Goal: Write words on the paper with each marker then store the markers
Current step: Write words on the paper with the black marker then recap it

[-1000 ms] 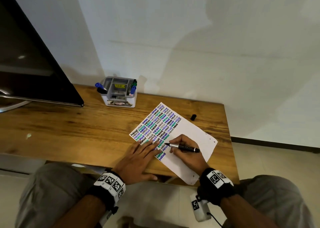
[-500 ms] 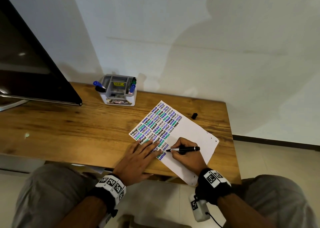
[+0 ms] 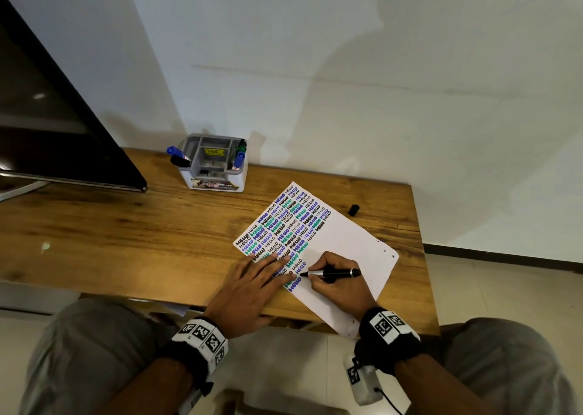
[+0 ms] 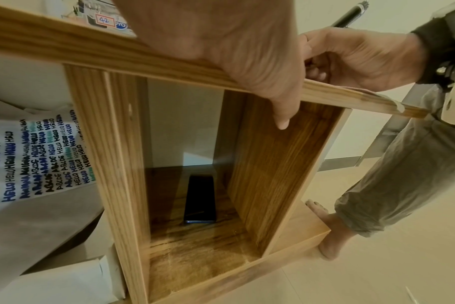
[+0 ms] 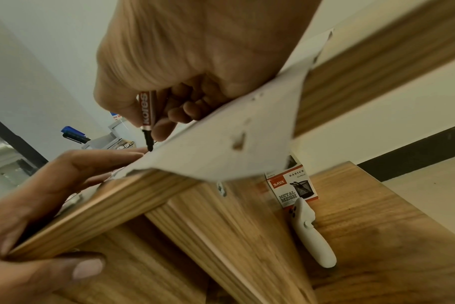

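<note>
A white paper [image 3: 344, 241] covered with rows of "HELLO" in black, blue and green lies askew on the wooden desk [image 3: 126, 235]. My right hand [image 3: 334, 283] pinches a black marker [image 3: 334, 273], uncapped, with its tip on the paper; the right wrist view shows the same marker [image 5: 147, 115] held between thumb and fingers. My left hand [image 3: 252, 288] lies flat with straight fingers on the paper's left edge and holds it down. The marker's black cap [image 3: 353, 209] lies on the desk beyond the paper.
A grey and white organizer [image 3: 214, 167] with blue, black and green markers stands at the desk's back. A dark monitor [image 3: 56, 124] fills the left. Under the desk a shelf holds a phone [image 4: 200, 199], a small box [image 5: 291, 187] and a white handle [image 5: 312, 232].
The right hand with the marker has shifted slightly along the line of writing. The left hand stays flat on the paper.
</note>
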`<control>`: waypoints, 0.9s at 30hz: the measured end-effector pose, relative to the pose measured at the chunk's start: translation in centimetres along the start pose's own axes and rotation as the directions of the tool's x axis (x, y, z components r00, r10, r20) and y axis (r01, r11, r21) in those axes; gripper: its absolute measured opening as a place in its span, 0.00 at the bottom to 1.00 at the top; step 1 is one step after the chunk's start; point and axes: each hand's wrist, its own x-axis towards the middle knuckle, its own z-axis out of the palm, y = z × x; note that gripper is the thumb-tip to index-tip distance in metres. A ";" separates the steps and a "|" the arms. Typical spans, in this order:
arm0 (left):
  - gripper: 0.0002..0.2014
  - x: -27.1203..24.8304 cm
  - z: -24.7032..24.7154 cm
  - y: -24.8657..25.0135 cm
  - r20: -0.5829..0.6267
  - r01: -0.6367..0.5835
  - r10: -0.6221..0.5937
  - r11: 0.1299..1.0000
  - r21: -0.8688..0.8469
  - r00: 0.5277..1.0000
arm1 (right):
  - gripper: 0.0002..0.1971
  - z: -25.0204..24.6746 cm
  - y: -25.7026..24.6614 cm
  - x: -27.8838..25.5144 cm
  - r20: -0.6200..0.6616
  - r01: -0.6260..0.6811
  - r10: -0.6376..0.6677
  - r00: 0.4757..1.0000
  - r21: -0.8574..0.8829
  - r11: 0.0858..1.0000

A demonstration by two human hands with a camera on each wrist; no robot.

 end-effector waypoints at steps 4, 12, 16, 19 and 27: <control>0.42 0.0 -0.1 0.0 -0.003 -0.001 0.001 1.000 -0.008 1.000 | 0.06 0.0 -0.1 0.0 0.017 -0.025 0.025 1.000 0.023 0.999; 0.42 0.1 0.0 0.1 0.003 0.002 -0.002 1.000 -0.004 1.000 | 0.07 -0.2 -0.4 0.0 0.004 0.001 -0.001 1.000 -0.018 1.000; 0.42 0.0 0.0 0.0 -0.004 -0.001 0.001 1.000 -0.009 1.000 | 0.07 -0.2 -0.2 0.0 -0.004 -0.018 0.018 1.000 0.006 1.000; 0.42 0.1 0.0 0.0 0.005 0.001 -0.001 1.000 -0.005 1.000 | 0.07 -0.1 -0.2 0.0 0.011 -0.039 0.039 0.999 0.038 0.999; 0.43 0.1 0.0 0.1 0.005 0.000 0.000 1.000 -0.010 1.000 | 0.06 -0.1 0.3 0.1 -0.005 -0.090 0.090 0.996 0.063 0.994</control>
